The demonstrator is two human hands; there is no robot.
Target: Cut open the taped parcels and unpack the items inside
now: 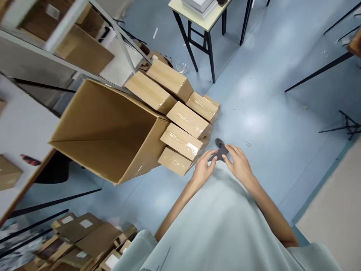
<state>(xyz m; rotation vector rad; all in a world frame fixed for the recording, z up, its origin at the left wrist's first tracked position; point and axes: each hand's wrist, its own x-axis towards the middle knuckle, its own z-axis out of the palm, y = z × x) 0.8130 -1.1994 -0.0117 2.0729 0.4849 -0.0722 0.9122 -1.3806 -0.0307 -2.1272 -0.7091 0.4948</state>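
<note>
Both my hands meet in front of my body over a small dark grey object (220, 152). My left hand (203, 168) pinches its left end with curled fingers. From the right, my right hand (239, 162) grips the same object, fingers bent over it. Just left of my hands lies a stack of several taped cardboard boxes (180, 141) on the blue floor. A large open cardboard box (104, 131) stands tilted beside the stack. My pale grey garment (225, 226) fills the lower middle of the view.
Metal shelving (42, 45) with boxes runs along the left. A table with black legs (203, 22) stands at the top. Flattened cartons (81, 241) lie at the bottom left. More black table legs (318, 71) cross the right side.
</note>
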